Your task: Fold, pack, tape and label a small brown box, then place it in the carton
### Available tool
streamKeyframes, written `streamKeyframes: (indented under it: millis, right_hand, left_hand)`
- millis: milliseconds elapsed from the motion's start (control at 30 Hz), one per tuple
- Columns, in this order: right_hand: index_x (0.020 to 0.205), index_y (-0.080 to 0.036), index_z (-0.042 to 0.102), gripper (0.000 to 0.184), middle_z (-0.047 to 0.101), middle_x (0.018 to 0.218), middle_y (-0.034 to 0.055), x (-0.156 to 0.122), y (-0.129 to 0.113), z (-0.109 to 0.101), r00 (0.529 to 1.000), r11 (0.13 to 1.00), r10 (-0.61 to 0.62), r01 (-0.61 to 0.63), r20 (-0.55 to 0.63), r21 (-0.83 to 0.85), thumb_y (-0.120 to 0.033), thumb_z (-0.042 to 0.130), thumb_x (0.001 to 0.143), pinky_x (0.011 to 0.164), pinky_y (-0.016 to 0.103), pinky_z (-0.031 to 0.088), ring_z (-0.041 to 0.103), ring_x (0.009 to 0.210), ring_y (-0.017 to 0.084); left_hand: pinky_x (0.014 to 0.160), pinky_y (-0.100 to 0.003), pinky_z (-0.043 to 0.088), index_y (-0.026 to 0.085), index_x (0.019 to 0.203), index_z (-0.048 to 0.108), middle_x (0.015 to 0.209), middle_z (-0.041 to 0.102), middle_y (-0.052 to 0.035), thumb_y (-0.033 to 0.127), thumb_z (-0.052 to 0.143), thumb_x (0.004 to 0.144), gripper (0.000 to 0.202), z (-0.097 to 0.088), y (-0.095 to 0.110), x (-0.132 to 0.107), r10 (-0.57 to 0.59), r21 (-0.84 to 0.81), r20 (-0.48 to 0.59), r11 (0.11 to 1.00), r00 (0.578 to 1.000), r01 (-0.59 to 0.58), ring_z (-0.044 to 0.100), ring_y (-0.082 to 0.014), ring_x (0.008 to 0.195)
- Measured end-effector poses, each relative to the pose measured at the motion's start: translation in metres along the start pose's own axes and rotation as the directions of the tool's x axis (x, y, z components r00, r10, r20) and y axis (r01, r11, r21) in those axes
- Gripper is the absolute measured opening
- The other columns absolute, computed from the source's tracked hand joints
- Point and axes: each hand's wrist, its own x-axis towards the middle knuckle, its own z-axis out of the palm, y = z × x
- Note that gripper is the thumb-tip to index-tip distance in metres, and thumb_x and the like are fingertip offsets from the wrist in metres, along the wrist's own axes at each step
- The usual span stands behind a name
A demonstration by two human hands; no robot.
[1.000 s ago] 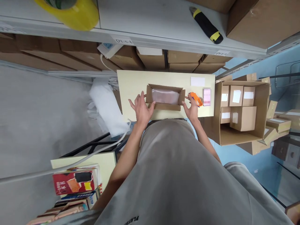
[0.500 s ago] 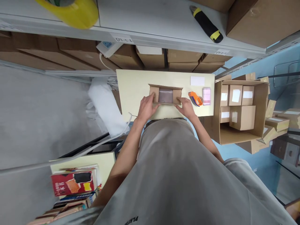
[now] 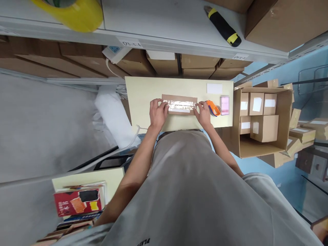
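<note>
A small cardboard box (image 3: 179, 98) lies on the pale yellow table, its top closed. Shiny clear tape (image 3: 180, 103) runs along its seam, and a white label (image 3: 182, 110) shows near the edge closest to me. My left hand (image 3: 157, 114) grips the box's left end with bent fingers. At the right end, my right hand (image 3: 204, 115) holds the corner between thumb and fingers. An orange tape dispenser (image 3: 213, 108) lies just beside my right hand, with a pink-screened phone (image 3: 224, 105) past it.
A white slip (image 3: 214, 88) lies near the back of the table (image 3: 143, 92). On the right stands a large open carton (image 3: 261, 148) of labelled boxes. A shelf ahead carries a utility knife (image 3: 222, 26) and yellow tape (image 3: 87, 17). A pale cable (image 3: 102, 159) crosses the left side.
The box's long flaps were standing up with the inside showing; they are now folded down, with the taped seam on top. Both hands have shifted to grip the ends.
</note>
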Motion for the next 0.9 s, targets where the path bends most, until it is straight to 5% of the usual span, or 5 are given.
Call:
streamKeyframes:
  millis: [233,433,667,767,900]
  right_hand:
    - [0.12,-0.024,0.078,0.026,0.084,0.129,0.0114,0.009,0.003,0.012,0.969,0.923,0.246,-0.239,0.013,0.303,-0.044,0.065,0.112,0.093,0.038,0.066,0.08,0.094,0.023]
    - [0.113,-0.023,0.081,0.022,0.088,0.117,0.009,0.021,-0.006,0.006,0.948,0.888,0.318,-0.3,0.006,0.349,-0.041,0.071,0.105,0.092,0.036,0.064,0.082,0.093,0.024]
    - [0.113,-0.025,0.074,0.013,0.084,0.126,0.0074,0.012,-0.014,0.016,0.939,0.901,0.338,-0.344,0.07,0.265,-0.03,0.069,0.103,0.093,0.037,0.065,0.081,0.094,0.022]
    - [0.113,-0.024,0.074,0.013,0.081,0.129,0.0095,0.014,-0.011,0.019,0.957,0.926,0.279,-0.29,0.081,0.242,-0.027,0.066,0.104,0.093,0.038,0.066,0.08,0.095,0.022]
    - [0.122,-0.023,0.072,0.021,0.079,0.132,0.0145,0.006,0.017,0.009,0.976,0.958,0.217,-0.21,-0.019,0.196,-0.033,0.057,0.111,0.102,0.043,0.067,0.079,0.107,0.025]
  left_hand:
    - [0.105,-0.045,0.067,0.022,0.104,0.084,0.132,0.074,-0.0136,0.017,0.067,0.102,0.018,0.012,-0.001,0.003,-0.25,-0.186,-0.096,0.955,0.964,0.229,0.077,-0.0276,0.109]
    - [0.105,-0.04,0.065,0.02,0.105,0.086,0.122,0.078,-0.0115,0.021,0.072,0.1,0.014,0.003,0.005,0.001,-0.324,-0.217,-0.121,0.931,0.938,0.294,0.079,-0.0261,0.108]
    - [0.104,-0.047,0.064,0.023,0.091,0.083,0.113,0.076,-0.0095,0.026,0.077,0.093,0.007,0.008,0.003,-0.007,-0.449,-0.08,-0.13,0.894,0.884,0.442,0.073,-0.0236,0.081]
    - [0.105,-0.052,0.064,0.024,0.091,0.082,0.11,0.075,-0.0103,0.024,0.076,0.09,0.005,0.011,0.001,-0.003,-0.432,-0.072,-0.137,0.902,0.891,0.426,0.073,-0.0266,0.084]
    - [0.118,-0.061,0.059,0.026,0.094,0.081,0.108,0.074,-0.0115,0.026,0.074,0.093,0.006,0.008,0.005,-0.007,-0.334,-0.065,-0.21,0.943,0.919,0.327,0.072,-0.0356,0.113]
